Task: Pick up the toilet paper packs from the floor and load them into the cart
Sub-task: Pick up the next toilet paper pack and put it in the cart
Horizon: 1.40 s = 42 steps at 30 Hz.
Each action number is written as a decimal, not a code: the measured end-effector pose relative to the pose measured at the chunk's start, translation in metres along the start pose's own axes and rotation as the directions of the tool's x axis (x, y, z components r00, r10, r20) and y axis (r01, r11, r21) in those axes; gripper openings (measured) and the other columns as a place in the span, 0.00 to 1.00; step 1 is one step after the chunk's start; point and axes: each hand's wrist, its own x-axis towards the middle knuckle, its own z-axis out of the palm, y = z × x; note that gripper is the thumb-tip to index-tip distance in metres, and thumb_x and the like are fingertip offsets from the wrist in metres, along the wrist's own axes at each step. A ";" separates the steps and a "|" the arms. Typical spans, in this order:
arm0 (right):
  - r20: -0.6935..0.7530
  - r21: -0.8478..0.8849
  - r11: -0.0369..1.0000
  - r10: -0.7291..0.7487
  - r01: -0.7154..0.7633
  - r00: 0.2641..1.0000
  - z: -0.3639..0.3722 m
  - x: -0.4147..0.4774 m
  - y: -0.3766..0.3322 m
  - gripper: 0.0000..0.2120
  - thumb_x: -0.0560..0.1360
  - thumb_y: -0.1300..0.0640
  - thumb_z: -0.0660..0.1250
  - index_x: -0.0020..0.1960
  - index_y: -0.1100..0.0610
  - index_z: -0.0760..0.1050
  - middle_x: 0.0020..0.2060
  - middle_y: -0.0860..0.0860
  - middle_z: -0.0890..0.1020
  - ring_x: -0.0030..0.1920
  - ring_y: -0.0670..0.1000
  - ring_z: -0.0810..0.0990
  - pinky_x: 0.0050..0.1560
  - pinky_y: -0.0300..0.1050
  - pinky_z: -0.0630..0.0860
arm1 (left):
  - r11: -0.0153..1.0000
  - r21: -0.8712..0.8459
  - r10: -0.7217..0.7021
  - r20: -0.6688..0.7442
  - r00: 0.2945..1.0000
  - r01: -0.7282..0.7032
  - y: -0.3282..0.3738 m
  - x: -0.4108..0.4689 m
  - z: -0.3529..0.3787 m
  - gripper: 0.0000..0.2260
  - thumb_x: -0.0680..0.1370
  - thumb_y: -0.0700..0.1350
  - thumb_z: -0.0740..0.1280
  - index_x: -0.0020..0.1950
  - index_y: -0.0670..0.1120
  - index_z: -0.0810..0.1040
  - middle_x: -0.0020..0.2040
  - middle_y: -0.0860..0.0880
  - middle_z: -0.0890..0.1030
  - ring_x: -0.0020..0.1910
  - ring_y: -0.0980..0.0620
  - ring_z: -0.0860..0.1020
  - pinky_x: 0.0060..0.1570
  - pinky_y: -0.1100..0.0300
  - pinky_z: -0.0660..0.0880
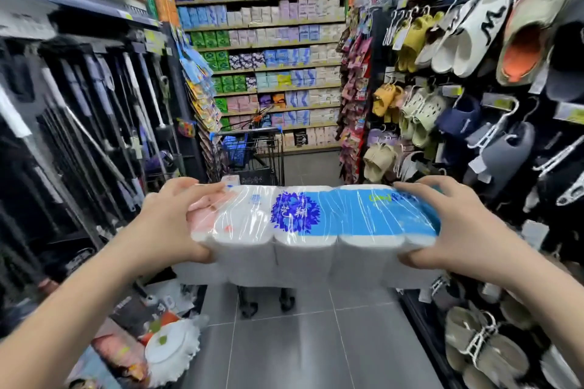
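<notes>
Fingers of the left hand (172, 224) and right hand (448, 224) curl around both ends of the toilet paper pack (313, 230), held up mid-frame. Behind it stands the shopping cart (249, 151), on the gray floor (316, 341).

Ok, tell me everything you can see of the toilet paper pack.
The toilet paper pack is a block of white rolls in clear plastic wrap, printed pink at its left end, with a dark blue flower mid-pack and a light blue band to the right. It is held level and crosswise, off the floor. The left hand grips its left end, the right hand its right end. The cart stands beyond it.
</notes>
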 end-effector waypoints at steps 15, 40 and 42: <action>0.068 0.030 0.999 0.012 -0.014 0.998 0.053 0.214 0.127 0.52 0.53 0.38 0.79 0.75 0.34 0.63 0.68 0.46 0.65 0.71 0.51 0.62 0.71 0.47 0.66 | 0.998 -0.014 -0.064 0.031 0.997 0.064 -0.003 0.232 0.070 0.50 0.56 0.54 0.82 0.75 0.72 0.64 0.72 0.57 0.61 0.69 0.44 0.63 0.70 0.48 0.64; 0.119 -0.055 0.997 0.064 -0.058 0.991 0.182 0.619 0.286 0.52 0.54 0.35 0.77 0.75 0.36 0.63 0.67 0.44 0.66 0.71 0.50 0.64 0.71 0.47 0.66 | 0.996 -0.065 -0.061 0.075 0.995 0.066 -0.107 0.680 0.177 0.50 0.50 0.62 0.75 0.72 0.75 0.63 0.71 0.57 0.62 0.68 0.43 0.66 0.72 0.48 0.66; 0.140 -0.058 0.998 0.040 -0.032 0.989 0.191 0.648 0.306 0.52 0.54 0.34 0.76 0.75 0.35 0.63 0.66 0.43 0.66 0.69 0.50 0.65 0.70 0.48 0.67 | 0.994 -0.054 -0.094 0.080 0.992 0.098 -0.105 0.702 0.187 0.50 0.50 0.62 0.74 0.72 0.74 0.64 0.71 0.56 0.62 0.67 0.44 0.66 0.71 0.50 0.64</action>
